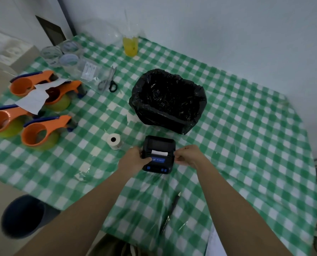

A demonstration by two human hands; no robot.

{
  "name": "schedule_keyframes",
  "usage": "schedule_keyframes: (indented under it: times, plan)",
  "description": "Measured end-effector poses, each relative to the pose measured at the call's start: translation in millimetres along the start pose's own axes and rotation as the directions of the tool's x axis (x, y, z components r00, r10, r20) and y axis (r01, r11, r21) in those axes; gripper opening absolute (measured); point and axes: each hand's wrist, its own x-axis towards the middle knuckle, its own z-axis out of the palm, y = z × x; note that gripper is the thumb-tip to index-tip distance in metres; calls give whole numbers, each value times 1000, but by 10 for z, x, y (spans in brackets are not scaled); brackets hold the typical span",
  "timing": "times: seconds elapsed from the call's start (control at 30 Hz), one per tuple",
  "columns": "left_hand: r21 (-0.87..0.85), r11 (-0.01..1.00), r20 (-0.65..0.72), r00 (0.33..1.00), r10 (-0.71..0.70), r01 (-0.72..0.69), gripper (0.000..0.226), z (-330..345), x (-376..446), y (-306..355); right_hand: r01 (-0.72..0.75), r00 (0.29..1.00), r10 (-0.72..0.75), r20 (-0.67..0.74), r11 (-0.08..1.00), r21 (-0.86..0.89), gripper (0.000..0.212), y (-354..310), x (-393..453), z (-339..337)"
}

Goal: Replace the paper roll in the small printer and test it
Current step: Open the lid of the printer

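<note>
A small black printer (158, 145) with blue buttons sits on the green checked tablecloth, near the middle of the table. A white strip of paper (159, 152) shows at its slot. My left hand (135, 157) grips the printer's left side, thumb resting on the blue label. My right hand (186, 156) holds its right side with curled fingers. A white paper roll (114, 140) lies on its side on the cloth, just left of the printer and apart from both hands.
A bin lined with a black bag (168, 100) stands right behind the printer. Orange tape dispensers (43, 130) and paper scraps fill the left side, scissors (109, 80) lie further back, a yellow cup (130, 46) at the far edge. A pen (170, 211) lies near me.
</note>
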Motion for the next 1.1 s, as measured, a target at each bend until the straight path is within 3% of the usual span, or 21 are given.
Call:
schedule_keyframes:
  times: [0.2, 0.3, 0.4, 0.57, 0.7, 0.8, 0.9, 1.1]
  plan:
    - [39, 999, 13, 1000, 1, -1, 38, -17, 16, 11, 47, 998, -47, -44, 999, -9, 25, -6, -37, 46]
    - [47, 999, 39, 999, 2, -4, 35, -26, 30, 8, 162, 978, -176, -112, 979, -124, 18, 70, -83, 86]
    - [44, 999, 65, 998, -5, 2, 31, -35, 58, 2, 299, 904, -372, -210, 902, -312, 5, 207, -141, 161]
    - [79, 997, 59, 998, 1, -5, 32, -38, 59, 15, 399, 793, -548, -265, 797, -454, 24, 234, -211, 407]
    - [111, 994, 42, 999, 5, -10, 31, -37, 36, 43, 327, 824, -477, -307, 841, -431, 35, 170, -139, 533]
    - [104, 994, 52, 998, 18, -24, 30, -40, 25, 47, 318, 828, -463, -316, 852, -415, 19, 155, -124, 554]
    - [83, 996, 81, 996, 38, -44, 29, -75, 16, 38, 385, 817, -503, -281, 839, -384, 10, 146, -163, 525]
    - [46, 991, 9, 992, 123, -123, 56, -250, -46, 96, 497, 834, -524, -174, 850, -175, 9, 113, -478, 368]
